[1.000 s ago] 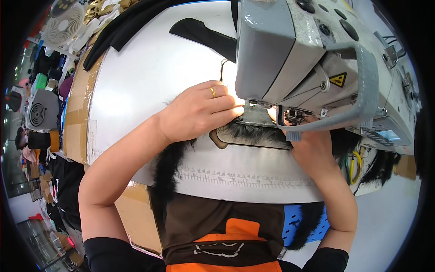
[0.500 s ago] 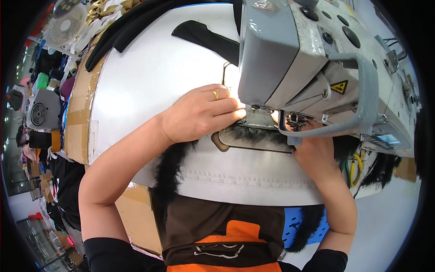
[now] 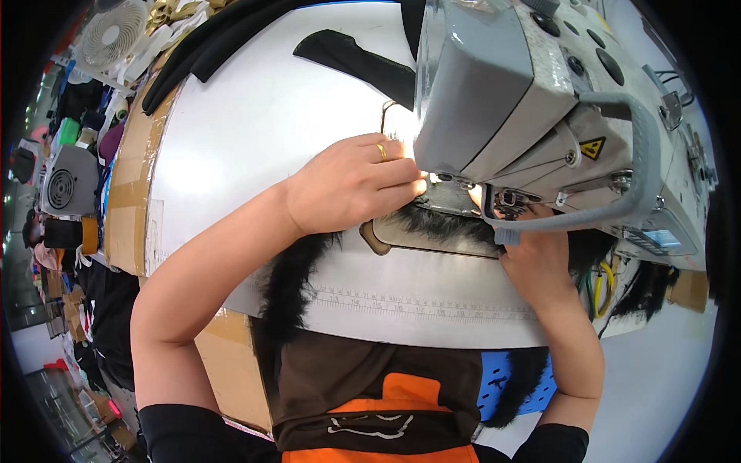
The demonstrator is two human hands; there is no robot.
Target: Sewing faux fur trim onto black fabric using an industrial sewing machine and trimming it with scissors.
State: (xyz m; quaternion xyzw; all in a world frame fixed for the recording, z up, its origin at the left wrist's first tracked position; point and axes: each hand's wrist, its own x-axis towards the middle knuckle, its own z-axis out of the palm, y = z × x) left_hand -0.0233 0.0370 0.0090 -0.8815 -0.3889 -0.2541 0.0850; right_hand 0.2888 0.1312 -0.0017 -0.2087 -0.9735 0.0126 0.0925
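A grey and white sewing machine (image 3: 478, 92) stands over a white work table, its lamp lighting the stitching spot. My left hand (image 3: 359, 185), with a ring on one finger, is closed, its fingertips pressed together beside the needle area on black furry trim (image 3: 444, 224). From beneath this wrist a length of the same black fur (image 3: 289, 289) hangs over the table's front edge. My right hand (image 3: 536, 251) reaches in behind the machine's grey curved guard (image 3: 644, 170). One fingertip shows near the needle area; the other fingers are mostly hidden, as is whatever they touch.
A black fabric piece (image 3: 355, 65) lies behind my left hand, with more black cloth (image 3: 224, 46) along the back edge. A printed ruler (image 3: 417, 307) runs along the table's front. Taped cardboard (image 3: 135, 193) borders the left side. Yellow-handled scissors (image 3: 606, 289) are at the right.
The view has shifted slightly, so the machine sits further right in it. My left hand appears a little further right and up, still beside the needle area. My right hand stays behind the guard.
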